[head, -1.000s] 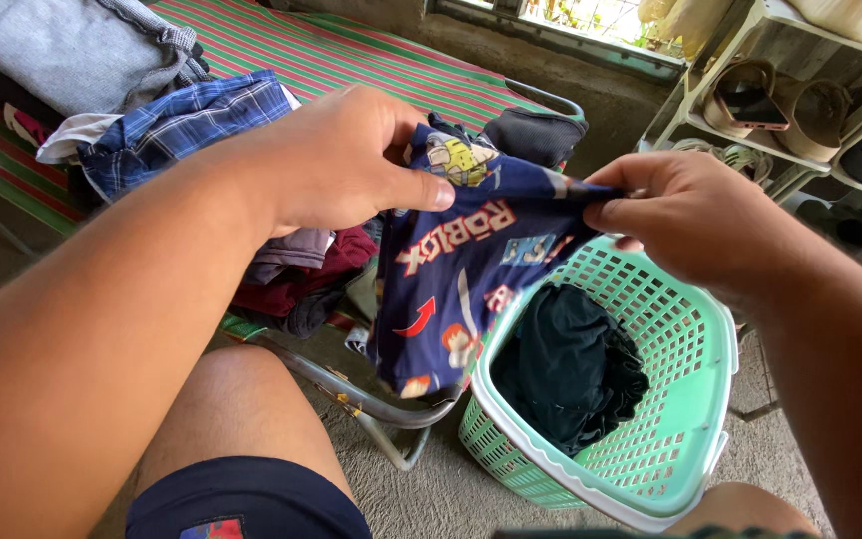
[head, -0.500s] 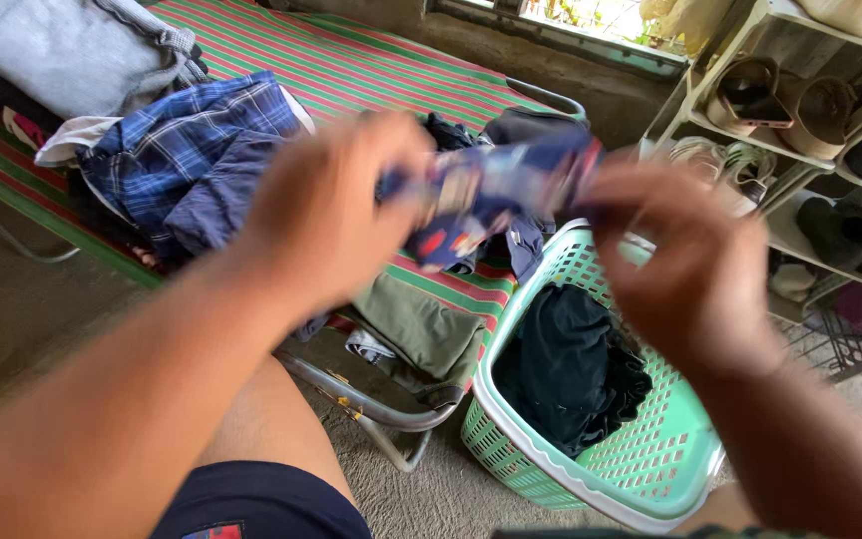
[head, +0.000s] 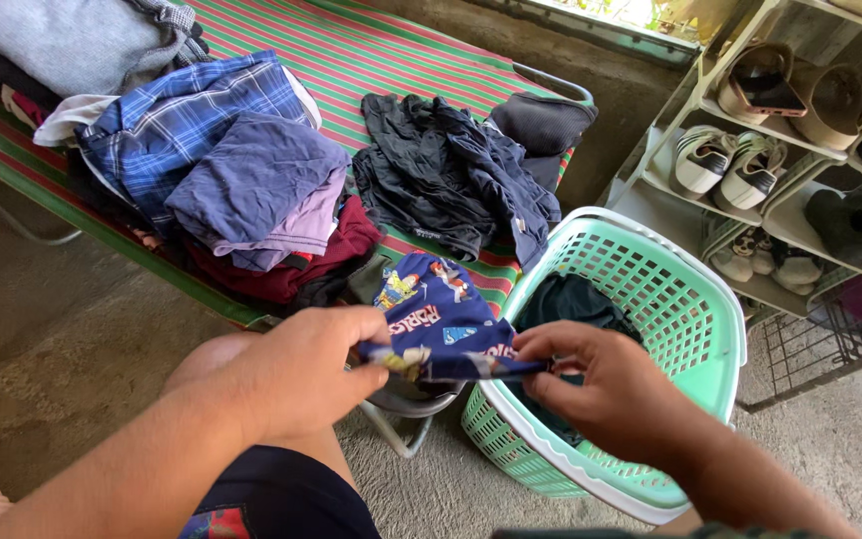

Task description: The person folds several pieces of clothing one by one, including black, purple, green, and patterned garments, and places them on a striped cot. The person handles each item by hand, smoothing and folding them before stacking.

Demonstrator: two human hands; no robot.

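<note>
Striped red-and-green folding cot (head: 391, 50) piled with clothes, mint-green plastic laundry basket (head: 690, 329) beside it, left hand (head: 301, 374) and right hand (head: 591, 384) both pinched shut on small navy printed cloth garment (head: 436, 324)

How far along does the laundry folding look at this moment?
Done: folded clothes stacked on the striped cot, a navy folded garment on top. In hand: left hand and right hand pinch a navy cartoon-print garment, partly folded. Left: a crumpled dark clothes heap and a black garment in the mint-green plastic basket.
</note>
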